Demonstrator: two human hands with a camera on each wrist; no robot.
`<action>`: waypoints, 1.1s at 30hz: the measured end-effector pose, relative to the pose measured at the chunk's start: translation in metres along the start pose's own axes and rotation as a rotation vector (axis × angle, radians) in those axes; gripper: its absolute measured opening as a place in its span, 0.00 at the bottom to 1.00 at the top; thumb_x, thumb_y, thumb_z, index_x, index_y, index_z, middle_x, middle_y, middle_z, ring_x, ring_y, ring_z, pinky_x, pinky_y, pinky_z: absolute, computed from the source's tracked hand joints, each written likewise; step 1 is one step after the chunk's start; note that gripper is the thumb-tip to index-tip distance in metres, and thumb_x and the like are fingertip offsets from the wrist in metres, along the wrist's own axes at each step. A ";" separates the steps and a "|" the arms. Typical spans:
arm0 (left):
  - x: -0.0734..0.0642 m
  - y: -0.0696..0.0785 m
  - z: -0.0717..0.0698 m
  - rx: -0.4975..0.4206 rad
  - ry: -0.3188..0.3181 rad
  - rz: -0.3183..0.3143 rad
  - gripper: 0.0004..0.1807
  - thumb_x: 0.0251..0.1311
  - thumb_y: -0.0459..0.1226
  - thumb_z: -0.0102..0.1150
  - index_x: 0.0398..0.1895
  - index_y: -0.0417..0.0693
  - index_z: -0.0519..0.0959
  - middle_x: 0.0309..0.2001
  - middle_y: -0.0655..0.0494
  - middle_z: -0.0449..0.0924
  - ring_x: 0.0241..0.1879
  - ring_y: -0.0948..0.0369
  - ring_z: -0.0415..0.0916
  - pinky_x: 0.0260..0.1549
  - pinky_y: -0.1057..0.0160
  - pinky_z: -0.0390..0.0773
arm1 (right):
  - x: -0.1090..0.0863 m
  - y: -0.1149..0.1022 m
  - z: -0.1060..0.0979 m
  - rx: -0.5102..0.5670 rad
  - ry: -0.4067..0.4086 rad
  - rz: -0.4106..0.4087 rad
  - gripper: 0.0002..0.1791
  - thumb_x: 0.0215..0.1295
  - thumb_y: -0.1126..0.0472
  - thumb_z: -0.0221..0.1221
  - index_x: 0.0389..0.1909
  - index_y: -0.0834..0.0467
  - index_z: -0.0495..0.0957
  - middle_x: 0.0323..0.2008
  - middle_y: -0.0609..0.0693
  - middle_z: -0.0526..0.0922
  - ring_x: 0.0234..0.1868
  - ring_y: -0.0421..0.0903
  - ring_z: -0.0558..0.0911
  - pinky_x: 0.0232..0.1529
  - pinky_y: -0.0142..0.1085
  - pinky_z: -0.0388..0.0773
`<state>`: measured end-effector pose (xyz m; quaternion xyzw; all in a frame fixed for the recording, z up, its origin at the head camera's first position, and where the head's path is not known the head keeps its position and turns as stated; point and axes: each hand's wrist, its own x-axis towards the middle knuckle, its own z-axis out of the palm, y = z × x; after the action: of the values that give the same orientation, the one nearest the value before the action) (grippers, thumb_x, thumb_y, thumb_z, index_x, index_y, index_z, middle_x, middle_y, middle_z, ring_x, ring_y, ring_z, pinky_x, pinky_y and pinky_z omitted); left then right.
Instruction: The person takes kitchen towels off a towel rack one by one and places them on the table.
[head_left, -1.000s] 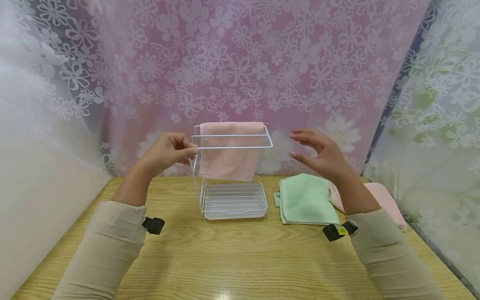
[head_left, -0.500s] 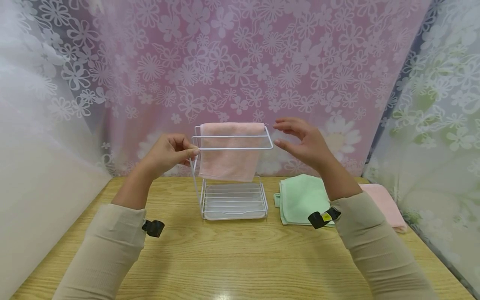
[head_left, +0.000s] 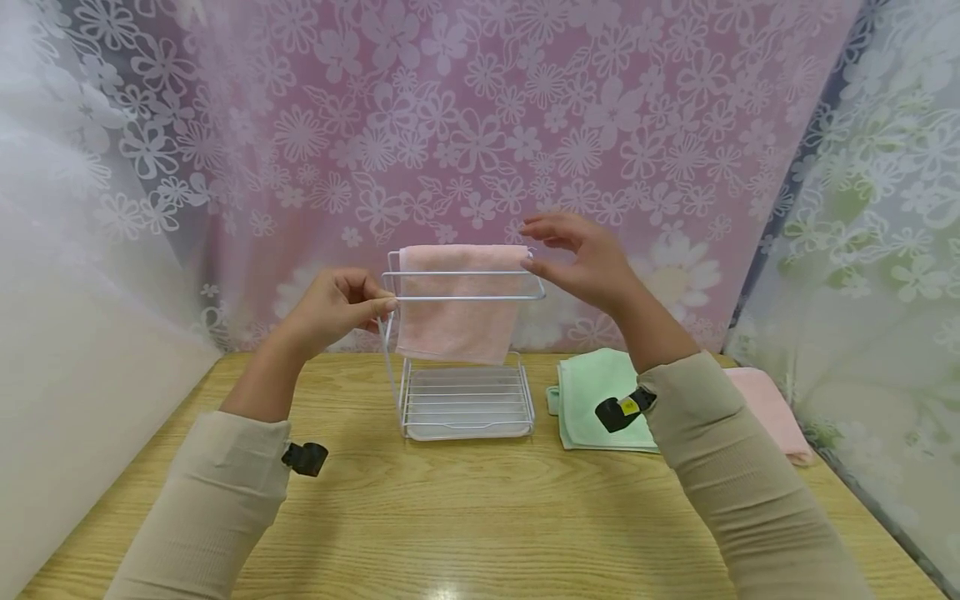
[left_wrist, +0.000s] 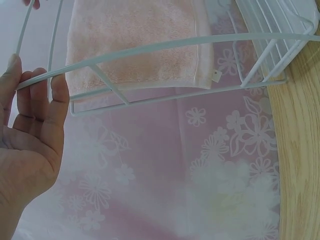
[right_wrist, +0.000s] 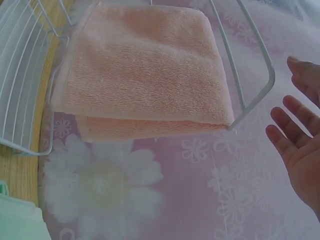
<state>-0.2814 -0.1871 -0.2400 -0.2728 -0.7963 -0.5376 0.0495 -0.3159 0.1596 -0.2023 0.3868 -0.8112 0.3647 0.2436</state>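
A white wire rack [head_left: 465,297] stands on the table, with a pink towel [head_left: 459,321] draped over its rear top bar. At the rack's upper left corner, my left hand [head_left: 333,308] pinches the frame between thumb and fingers; the left wrist view shows this hand [left_wrist: 35,125] on the white wire. My right hand [head_left: 585,258] is raised by the top right end of the rack, thumb and fingers spread apart. In the right wrist view that hand [right_wrist: 302,145] holds nothing and stays clear of both wire and towel [right_wrist: 150,70].
A folded green towel [head_left: 596,400] lies on the table right of the rack, partly under my right forearm. Behind it is a folded pink towel [head_left: 772,412]. The rack's lower shelf [head_left: 468,404] has a pale tray. Floral curtains surround the wooden table [head_left: 450,517].
My right hand has moved left and slightly up, from over the green towel to the rack's top right end. My left hand keeps its grip on the rack.
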 end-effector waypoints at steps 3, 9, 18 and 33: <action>0.000 0.000 0.001 0.000 0.006 0.005 0.11 0.64 0.33 0.62 0.30 0.30 0.75 0.30 0.44 0.80 0.30 0.53 0.78 0.34 0.60 0.84 | 0.005 -0.002 0.000 -0.012 -0.021 0.024 0.21 0.61 0.59 0.68 0.56 0.58 0.80 0.58 0.52 0.78 0.58 0.47 0.76 0.61 0.42 0.73; -0.003 0.001 0.003 0.006 0.017 0.009 0.11 0.65 0.33 0.62 0.30 0.33 0.75 0.30 0.43 0.79 0.30 0.55 0.77 0.34 0.60 0.83 | 0.017 -0.005 0.003 -0.003 -0.053 0.094 0.22 0.61 0.57 0.68 0.56 0.58 0.80 0.57 0.52 0.78 0.56 0.50 0.77 0.60 0.43 0.73; -0.007 -0.003 0.004 0.015 0.035 0.002 0.12 0.65 0.36 0.62 0.31 0.35 0.74 0.33 0.36 0.77 0.30 0.53 0.76 0.34 0.61 0.83 | 0.032 -0.006 0.012 -0.022 -0.102 0.170 0.22 0.61 0.58 0.68 0.56 0.55 0.80 0.56 0.51 0.79 0.56 0.50 0.76 0.60 0.45 0.73; -0.010 -0.002 0.007 0.012 0.051 0.043 0.11 0.64 0.33 0.62 0.29 0.35 0.74 0.29 0.47 0.78 0.28 0.57 0.76 0.33 0.63 0.83 | 0.047 -0.004 0.021 -0.031 -0.167 0.243 0.22 0.59 0.61 0.69 0.55 0.56 0.80 0.57 0.50 0.77 0.56 0.50 0.75 0.60 0.47 0.72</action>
<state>-0.2729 -0.1851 -0.2485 -0.2759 -0.7918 -0.5385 0.0829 -0.3428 0.1205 -0.1817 0.3110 -0.8750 0.3453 0.1356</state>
